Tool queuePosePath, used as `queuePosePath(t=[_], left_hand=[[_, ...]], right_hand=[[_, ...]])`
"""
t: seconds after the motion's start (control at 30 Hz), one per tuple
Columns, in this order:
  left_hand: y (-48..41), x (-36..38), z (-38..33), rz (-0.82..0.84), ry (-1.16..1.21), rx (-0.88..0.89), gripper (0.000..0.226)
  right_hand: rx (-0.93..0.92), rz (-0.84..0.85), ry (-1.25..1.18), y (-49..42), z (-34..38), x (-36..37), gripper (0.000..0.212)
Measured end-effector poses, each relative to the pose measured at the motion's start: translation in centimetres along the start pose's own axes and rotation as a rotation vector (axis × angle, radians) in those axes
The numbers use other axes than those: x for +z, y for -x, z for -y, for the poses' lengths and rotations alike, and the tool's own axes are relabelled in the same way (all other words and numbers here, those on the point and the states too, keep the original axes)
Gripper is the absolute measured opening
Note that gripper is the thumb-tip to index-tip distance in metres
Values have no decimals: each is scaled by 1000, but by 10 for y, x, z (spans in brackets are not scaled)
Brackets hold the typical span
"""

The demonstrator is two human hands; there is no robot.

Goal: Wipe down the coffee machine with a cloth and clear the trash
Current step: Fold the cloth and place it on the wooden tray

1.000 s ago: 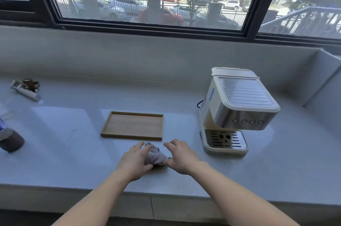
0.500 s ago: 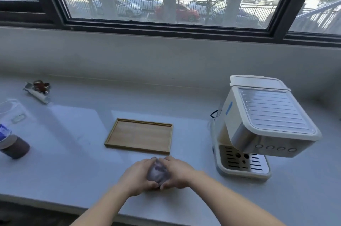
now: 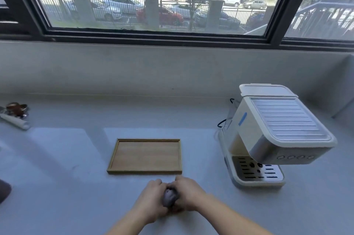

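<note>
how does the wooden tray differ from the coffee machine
The tray is flat, low and brown wood; the coffee machine stands tall, cream with metal panels. The tray lies just beyond the hands, the machine off to their right. The tray holds nothing; the machine has a cord behind it. Both rest on the grey counter.

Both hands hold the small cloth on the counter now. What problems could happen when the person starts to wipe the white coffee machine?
1. The cream-white coffee machine has a black power cord behind it; pushing hard may tug it.
2. The small grey cloth is bunched between the left hand and the right hand, so it may wipe poorly unless unfolded.
3. The slotted drip tray shows dark spots; these could smear.
</note>
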State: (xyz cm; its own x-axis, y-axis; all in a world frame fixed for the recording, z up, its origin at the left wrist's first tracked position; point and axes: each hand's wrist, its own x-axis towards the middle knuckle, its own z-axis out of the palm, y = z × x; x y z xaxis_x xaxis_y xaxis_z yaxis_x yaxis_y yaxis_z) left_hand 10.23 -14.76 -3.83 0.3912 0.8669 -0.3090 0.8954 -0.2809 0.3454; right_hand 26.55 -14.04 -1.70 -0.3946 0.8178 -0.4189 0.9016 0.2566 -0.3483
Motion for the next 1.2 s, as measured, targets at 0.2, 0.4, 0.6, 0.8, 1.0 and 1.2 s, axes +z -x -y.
queuePosePath(t=[0.2, 0.4, 0.6, 0.8, 1.0, 1.2], left_hand=[[-4, -12, 9, -10, 9, 78, 45], [-9, -37, 21, -52, -2, 86, 32], [-24, -69, 30, -134, -20, 107, 36], [-43, -93, 45, -220, -15, 114, 47], [-63, -105, 60, -305, -2, 125, 46], [-73, -96, 80, -295, 23, 109, 57]], right_hand=[[14, -41, 52, -7, 7, 0, 21], [-11, -130, 15, -21, 14, -14, 10], [-20, -200, 5, -42, 19, -41, 22], [-39, -259, -8, -70, 26, -66, 26], [-6, -317, -66, -101, 27, -75, 28], [14, -310, -28, -123, 29, -64, 37]])
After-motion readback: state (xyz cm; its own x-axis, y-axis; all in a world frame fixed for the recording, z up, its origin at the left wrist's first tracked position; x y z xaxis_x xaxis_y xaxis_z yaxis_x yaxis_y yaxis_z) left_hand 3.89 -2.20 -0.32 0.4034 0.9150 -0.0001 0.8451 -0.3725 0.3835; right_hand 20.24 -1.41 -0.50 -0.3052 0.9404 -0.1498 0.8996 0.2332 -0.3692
